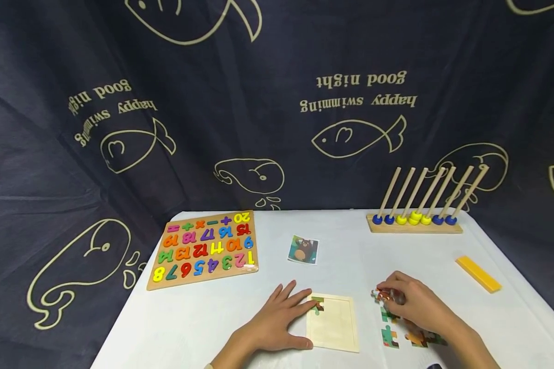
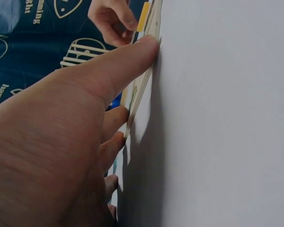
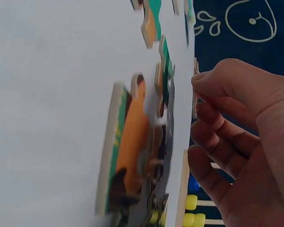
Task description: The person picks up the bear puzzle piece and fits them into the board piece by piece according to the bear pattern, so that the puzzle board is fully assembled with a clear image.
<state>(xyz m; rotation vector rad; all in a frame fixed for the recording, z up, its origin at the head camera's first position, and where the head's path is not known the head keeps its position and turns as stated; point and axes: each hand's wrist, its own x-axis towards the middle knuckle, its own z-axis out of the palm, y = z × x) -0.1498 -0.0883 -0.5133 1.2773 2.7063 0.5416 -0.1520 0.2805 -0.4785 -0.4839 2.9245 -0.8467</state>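
Note:
A square wooden puzzle tray [image 1: 334, 325] lies on the white table in the head view, with one puzzle piece [image 1: 317, 302] in its upper-left corner. My left hand [image 1: 277, 320] rests along the tray's left side with fingers spread; the index fingertip touches that corner piece and the thumb lies at the lower-left edge. Right of the tray, my right hand [image 1: 417, 306] pinches a brown-and-blue puzzle piece [image 3: 195, 94] between thumb and fingers. Beneath and beside this hand lie several loose puzzle pieces [image 1: 389, 336], green, orange and brown, some hidden by the hand and forearm.
A small bear picture card [image 1: 303, 249] lies beyond the tray. To the left is a wooden number board [image 1: 203, 250]. A pegged counting rack [image 1: 414, 229] with blue and yellow beads stands at the back right, near a yellow bar [image 1: 478, 274]. A dark curtain [image 1: 277, 102] hangs behind the table.

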